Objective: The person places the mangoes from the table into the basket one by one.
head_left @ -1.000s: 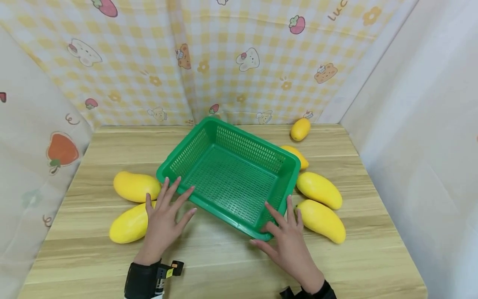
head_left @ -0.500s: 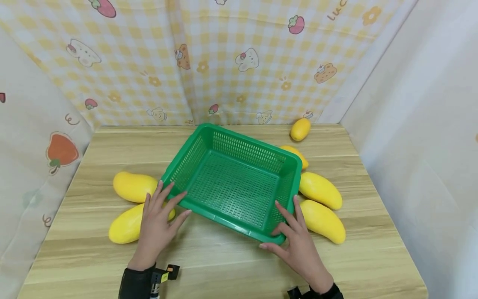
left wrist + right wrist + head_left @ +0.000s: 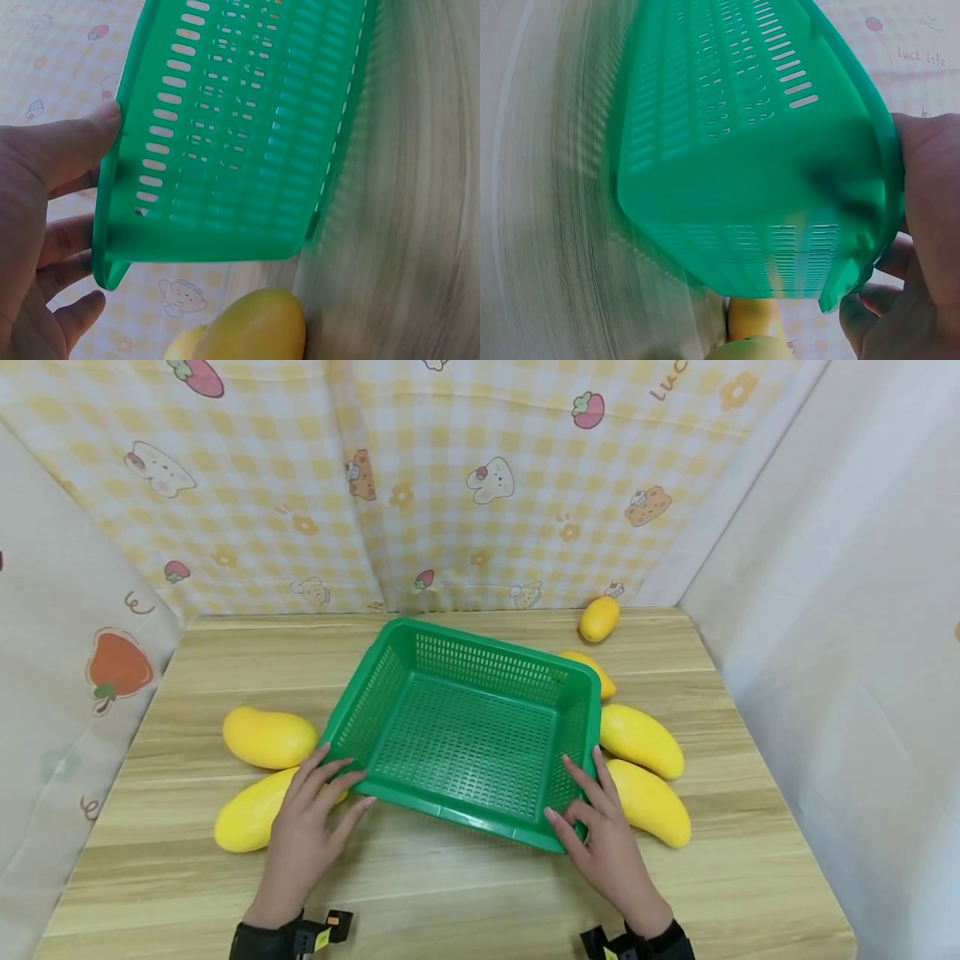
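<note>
A green plastic basket [image 3: 468, 743] with perforated walls stands at a slight angle on the wooden table, nothing inside it. At its near left corner my left hand [image 3: 302, 835] holds the rim, fingers over the edge; the left wrist view shows the thumb [image 3: 105, 120] against the rim. My right hand [image 3: 611, 852] grips the near right corner, thumb on the rim and fingertips reaching inside. Two yellow mangoes lie left of the basket: an upper mango [image 3: 270, 737] and a lower mango [image 3: 251, 814], partly covered by the left hand.
Right of the basket lie two more mangoes, one upper [image 3: 642, 742] and one lower [image 3: 651, 803]. Behind them are a partly hidden yellow fruit [image 3: 596, 670] and a small yellow fruit [image 3: 599, 619] near the back edge. A checked curtain [image 3: 450, 485] hangs behind the table.
The basket has turned a little, squaring up to the table, and its back left corner has come nearer. Both hands moved with it. The mangoes have stayed in place.
</note>
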A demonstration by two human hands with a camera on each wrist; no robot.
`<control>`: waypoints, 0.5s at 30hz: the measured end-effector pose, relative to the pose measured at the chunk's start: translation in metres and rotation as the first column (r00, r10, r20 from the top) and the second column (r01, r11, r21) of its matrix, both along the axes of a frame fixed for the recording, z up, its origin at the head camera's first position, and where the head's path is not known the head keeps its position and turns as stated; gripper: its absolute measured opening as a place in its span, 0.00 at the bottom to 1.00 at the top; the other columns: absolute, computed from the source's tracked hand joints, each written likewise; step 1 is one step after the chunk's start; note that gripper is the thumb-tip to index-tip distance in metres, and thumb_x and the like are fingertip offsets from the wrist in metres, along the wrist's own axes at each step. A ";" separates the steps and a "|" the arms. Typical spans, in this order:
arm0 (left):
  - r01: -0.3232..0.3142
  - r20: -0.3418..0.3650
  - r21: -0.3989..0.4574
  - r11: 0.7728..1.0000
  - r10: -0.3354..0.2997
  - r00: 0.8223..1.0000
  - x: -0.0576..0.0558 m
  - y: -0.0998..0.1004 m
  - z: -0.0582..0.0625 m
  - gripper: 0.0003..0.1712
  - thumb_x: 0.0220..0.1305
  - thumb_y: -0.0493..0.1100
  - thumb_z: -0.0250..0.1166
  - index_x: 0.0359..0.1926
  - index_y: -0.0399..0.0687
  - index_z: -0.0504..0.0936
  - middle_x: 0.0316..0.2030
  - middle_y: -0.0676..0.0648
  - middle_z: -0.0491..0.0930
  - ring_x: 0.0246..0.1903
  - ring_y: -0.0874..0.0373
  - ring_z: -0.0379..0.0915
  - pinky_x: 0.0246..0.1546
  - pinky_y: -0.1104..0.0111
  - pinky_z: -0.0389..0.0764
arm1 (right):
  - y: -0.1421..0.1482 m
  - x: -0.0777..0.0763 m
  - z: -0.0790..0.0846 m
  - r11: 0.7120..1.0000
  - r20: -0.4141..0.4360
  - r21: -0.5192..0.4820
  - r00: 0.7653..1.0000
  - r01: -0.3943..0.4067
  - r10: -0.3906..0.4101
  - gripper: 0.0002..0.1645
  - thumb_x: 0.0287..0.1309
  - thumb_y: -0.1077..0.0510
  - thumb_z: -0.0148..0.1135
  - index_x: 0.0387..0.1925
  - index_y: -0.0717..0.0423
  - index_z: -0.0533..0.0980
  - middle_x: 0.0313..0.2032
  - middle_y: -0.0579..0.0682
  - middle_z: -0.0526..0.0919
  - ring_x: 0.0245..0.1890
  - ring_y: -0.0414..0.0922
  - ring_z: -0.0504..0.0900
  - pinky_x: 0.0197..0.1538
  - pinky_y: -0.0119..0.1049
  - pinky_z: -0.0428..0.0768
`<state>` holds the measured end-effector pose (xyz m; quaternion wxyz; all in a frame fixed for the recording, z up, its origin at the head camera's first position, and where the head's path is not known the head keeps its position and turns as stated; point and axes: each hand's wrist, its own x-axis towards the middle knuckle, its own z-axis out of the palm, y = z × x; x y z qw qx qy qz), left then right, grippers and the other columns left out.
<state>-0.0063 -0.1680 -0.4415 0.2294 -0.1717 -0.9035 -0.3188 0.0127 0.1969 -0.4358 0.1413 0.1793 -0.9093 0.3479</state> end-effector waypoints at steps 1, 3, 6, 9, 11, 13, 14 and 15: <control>0.002 0.000 0.002 1.000 -0.002 1.000 0.001 0.001 0.000 0.32 0.66 0.64 0.53 0.44 0.39 0.83 0.50 0.38 0.77 0.64 0.39 0.57 0.67 0.57 0.53 | 0.000 -0.001 0.000 1.000 0.005 -0.002 1.000 0.006 -0.006 0.20 0.56 0.58 0.67 0.17 0.38 0.69 0.64 0.54 0.69 0.70 0.62 0.47 0.62 0.61 0.60; 0.007 0.000 0.009 1.000 -0.007 1.000 0.004 0.002 0.000 0.31 0.67 0.63 0.53 0.44 0.38 0.83 0.50 0.38 0.77 0.63 0.38 0.58 0.67 0.55 0.52 | 0.001 -0.002 -0.001 1.000 0.012 -0.008 1.000 0.020 -0.020 0.18 0.57 0.59 0.67 0.18 0.40 0.70 0.65 0.55 0.68 0.71 0.61 0.47 0.62 0.61 0.59; 0.008 0.000 0.016 1.000 -0.008 1.000 0.007 0.004 -0.001 0.32 0.67 0.63 0.52 0.43 0.37 0.82 0.49 0.37 0.77 0.62 0.37 0.60 0.67 0.51 0.50 | 0.002 -0.004 -0.002 0.999 0.011 -0.028 0.999 0.035 -0.035 0.14 0.57 0.59 0.67 0.21 0.43 0.73 0.65 0.56 0.68 0.70 0.60 0.49 0.64 0.59 0.57; 0.011 -0.011 0.026 1.000 -0.011 1.000 0.010 0.005 -0.002 0.31 0.67 0.63 0.53 0.42 0.38 0.83 0.47 0.38 0.78 0.60 0.37 0.63 0.67 0.49 0.49 | 0.005 -0.008 -0.002 0.998 -0.019 -0.040 0.999 0.042 -0.043 0.09 0.55 0.61 0.68 0.25 0.47 0.75 0.64 0.59 0.68 0.69 0.60 0.53 0.66 0.55 0.56; 0.016 -0.019 0.031 0.999 -0.015 1.000 0.011 0.006 -0.002 0.30 0.67 0.62 0.53 0.41 0.38 0.83 0.46 0.39 0.78 0.59 0.37 0.64 0.67 0.49 0.49 | 0.006 -0.011 -0.002 0.998 -0.048 -0.044 0.998 0.044 -0.046 0.08 0.53 0.63 0.69 0.28 0.51 0.76 0.63 0.60 0.68 0.68 0.60 0.56 0.67 0.52 0.56; 0.020 -0.028 0.038 0.999 -0.019 0.999 0.013 0.007 -0.002 0.29 0.67 0.62 0.54 0.41 0.39 0.83 0.44 0.40 0.79 0.57 0.37 0.65 0.67 0.49 0.50 | 0.008 -0.014 -0.002 0.998 -0.075 -0.044 0.996 0.051 -0.054 0.08 0.51 0.65 0.69 0.31 0.54 0.77 0.62 0.62 0.68 0.66 0.61 0.59 0.66 0.50 0.58; 0.021 -0.031 0.042 0.999 -0.020 0.999 0.014 0.007 -0.003 0.28 0.66 0.62 0.55 0.40 0.40 0.83 0.43 0.41 0.79 0.56 0.38 0.66 0.67 0.49 0.50 | 0.009 -0.016 -0.001 0.997 -0.080 -0.045 0.995 0.057 -0.061 0.09 0.50 0.65 0.70 0.33 0.56 0.77 0.63 0.62 0.68 0.65 0.60 0.60 0.65 0.49 0.59; 0.020 -0.032 0.042 0.999 -0.019 0.999 0.014 0.007 -0.003 0.28 0.66 0.61 0.55 0.40 0.40 0.84 0.42 0.41 0.79 0.56 0.38 0.66 0.67 0.49 0.50 | 0.011 -0.018 -0.001 0.997 -0.086 -0.043 0.994 0.066 -0.069 0.10 0.50 0.66 0.70 0.35 0.58 0.77 0.63 0.62 0.67 0.65 0.59 0.61 0.64 0.50 0.60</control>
